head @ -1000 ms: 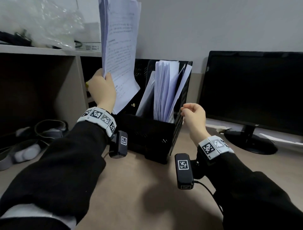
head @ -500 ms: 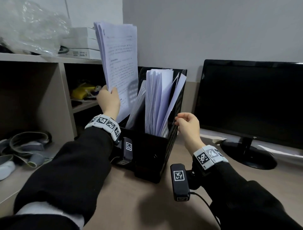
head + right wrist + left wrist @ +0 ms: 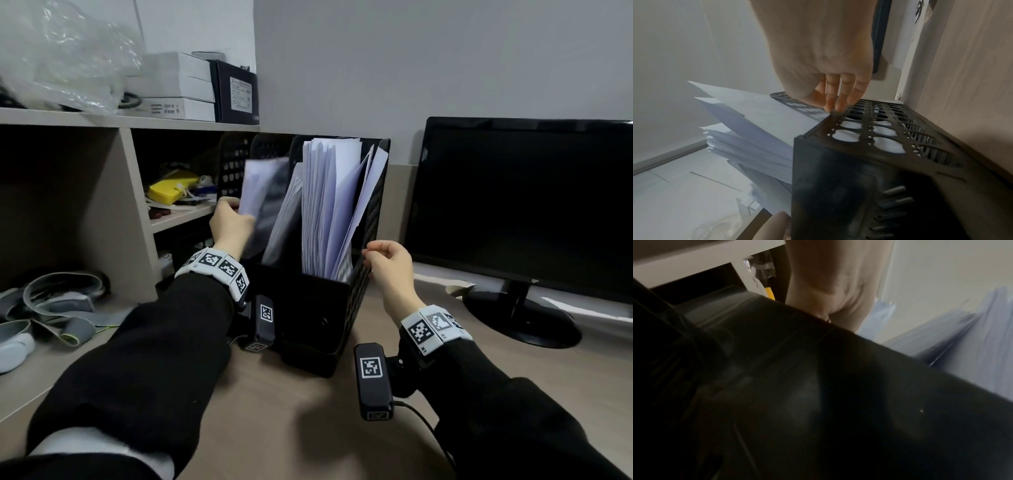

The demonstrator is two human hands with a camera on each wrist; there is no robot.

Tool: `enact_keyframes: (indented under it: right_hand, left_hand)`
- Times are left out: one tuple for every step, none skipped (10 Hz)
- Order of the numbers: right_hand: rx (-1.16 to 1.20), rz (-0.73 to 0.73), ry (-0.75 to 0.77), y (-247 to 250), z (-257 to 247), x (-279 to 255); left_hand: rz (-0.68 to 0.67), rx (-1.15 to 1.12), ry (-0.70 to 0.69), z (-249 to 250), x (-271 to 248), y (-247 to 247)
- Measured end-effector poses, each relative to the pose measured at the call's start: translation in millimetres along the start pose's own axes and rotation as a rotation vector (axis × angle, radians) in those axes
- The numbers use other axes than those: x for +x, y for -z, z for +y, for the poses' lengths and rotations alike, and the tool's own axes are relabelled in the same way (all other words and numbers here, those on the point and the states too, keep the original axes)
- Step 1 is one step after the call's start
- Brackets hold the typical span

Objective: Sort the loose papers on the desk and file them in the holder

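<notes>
A black perforated file holder [image 3: 308, 308] stands on the desk ahead of me. Its right compartment holds a thick upright bundle of white papers [image 3: 329, 205], and a few sheets [image 3: 284, 219] lean in the middle one. My left hand [image 3: 230, 222] grips a blurred sheaf of papers [image 3: 265, 185], lowered into the holder's left part; its lower end is hidden inside. My right hand [image 3: 380, 255] pinches the rim of the holder's right side wall [image 3: 869, 123], fingertips [image 3: 833, 104] on the edge beside the filed papers [image 3: 756, 121]. The left wrist view shows mostly the holder's dark front [image 3: 818, 386].
A black monitor [image 3: 524, 205] on a round stand [image 3: 520, 322] sits close to the right. A shelf unit [image 3: 130, 120] on the left carries white boxes [image 3: 171, 85], a plastic bag [image 3: 61, 58] and a yellow item [image 3: 173, 188]. Grey straps [image 3: 51, 301] lie at the left.
My left hand has brought the sheaf down from high above the holder into its left part. The right hand has stayed on the holder's right wall. The head view has moved closer.
</notes>
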State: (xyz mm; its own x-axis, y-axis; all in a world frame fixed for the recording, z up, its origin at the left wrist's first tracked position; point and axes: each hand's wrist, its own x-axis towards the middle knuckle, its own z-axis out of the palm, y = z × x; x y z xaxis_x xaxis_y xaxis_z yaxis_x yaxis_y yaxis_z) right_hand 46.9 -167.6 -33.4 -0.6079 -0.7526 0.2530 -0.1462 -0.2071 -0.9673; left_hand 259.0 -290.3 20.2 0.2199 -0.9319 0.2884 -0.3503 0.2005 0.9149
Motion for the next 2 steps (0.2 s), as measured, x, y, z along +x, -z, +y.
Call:
enact_keyframes:
  right_hand:
    - [0.015, -0.007, 0.002, 2.3, -0.1, 0.3]
    - [0.010, -0.004, 0.017, 5.6, -4.9, -1.7]
  left_hand:
    - [0.070, -0.059, -0.078, 4.2, -6.3, 10.0]
    - [0.139, -0.099, -0.115, 11.9, -10.0, 17.4]
